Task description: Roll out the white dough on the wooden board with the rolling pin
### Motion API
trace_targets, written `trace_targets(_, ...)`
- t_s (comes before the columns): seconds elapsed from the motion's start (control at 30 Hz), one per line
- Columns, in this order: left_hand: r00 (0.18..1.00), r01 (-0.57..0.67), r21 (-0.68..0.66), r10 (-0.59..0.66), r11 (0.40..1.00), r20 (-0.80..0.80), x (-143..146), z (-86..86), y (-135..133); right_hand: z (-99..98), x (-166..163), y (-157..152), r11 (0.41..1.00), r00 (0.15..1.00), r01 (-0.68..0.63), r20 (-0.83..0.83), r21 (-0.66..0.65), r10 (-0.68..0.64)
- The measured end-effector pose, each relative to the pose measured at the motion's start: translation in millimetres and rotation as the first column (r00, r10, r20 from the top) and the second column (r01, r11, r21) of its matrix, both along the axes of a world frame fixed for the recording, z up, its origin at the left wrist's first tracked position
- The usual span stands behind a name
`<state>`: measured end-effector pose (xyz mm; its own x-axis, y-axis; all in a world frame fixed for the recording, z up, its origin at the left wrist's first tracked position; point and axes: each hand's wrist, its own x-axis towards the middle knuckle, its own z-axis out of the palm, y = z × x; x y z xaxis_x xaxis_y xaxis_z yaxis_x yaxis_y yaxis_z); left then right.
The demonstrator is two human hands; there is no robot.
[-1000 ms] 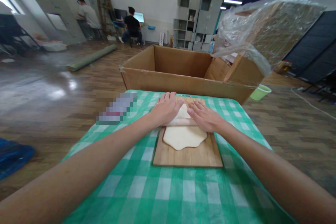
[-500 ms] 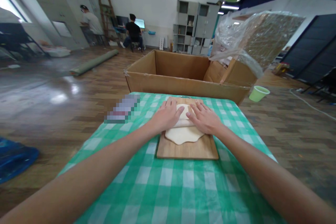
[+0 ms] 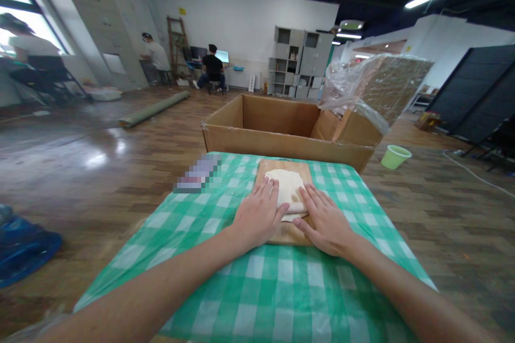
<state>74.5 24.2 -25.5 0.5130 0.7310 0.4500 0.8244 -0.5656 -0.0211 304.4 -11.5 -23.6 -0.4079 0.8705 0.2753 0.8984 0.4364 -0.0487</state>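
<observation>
A sheet of pale dough [image 3: 286,185] lies flat on a wooden cutting board [image 3: 289,237]. Across its near part runs a pale roller, seemingly a rolling pin [image 3: 296,207], with only its middle showing between my hands. My left hand [image 3: 259,211] lies flat over the pin's left end, fingers stretched forward onto the dough's left side. Over the right end rests my right hand [image 3: 324,220], palm down and fingers extended, the thumb pointing inward. Both hands are open, and they cover the ends of the pin. A narrow strip of dough shows on the near side of the pin.
A green-and-white checked cloth [image 3: 257,284] covers the table. A blurred-out flat object [image 3: 198,174] lies at its far left. Beyond stand a large cardboard box [image 3: 265,139] and a light green bucket [image 3: 395,157]. Several people sit in the background.
Both hands and the rolling pin have moved toward me, from the dough's middle to its near edge. More of the far dough is uncovered. The camera view has tilted up slightly.
</observation>
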Motion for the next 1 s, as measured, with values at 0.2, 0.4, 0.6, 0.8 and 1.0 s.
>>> trace_targets(0.2,0.997,0.063,-0.078,-0.067,0.995,-0.047,-4.3,12.8,53.8,8.8,-2.8,41.3,0.995,1.0,0.018,-0.013,-0.096,-0.019)
trace_targets(0.4,0.987,0.073,-0.128,-0.091,0.989,-0.134,3.4,22.5,116.5,8.7,5.5,106.9,0.99,0.985,-0.105,0.125,-0.092,0.116)
trace_targets(0.6,0.98,0.137,-0.03,-0.14,0.99,-0.145,2.6,18.4,141.4,0.5,12.3,140.1,0.993,0.99,-0.103,0.091,-0.055,0.108)
trace_targets(0.8,0.979,0.173,-0.117,-0.184,0.978,-0.091,2.2,12.7,137.8,3.0,7.4,122.8,0.992,0.992,-0.082,0.087,-0.1,0.091)
trace_targets(1.0,0.98,0.147,-0.105,-0.159,0.984,-0.118,-0.5,13.2,93.1,9.6,-3.8,77.0,0.996,0.998,0.041,0.045,-0.076,-0.037)
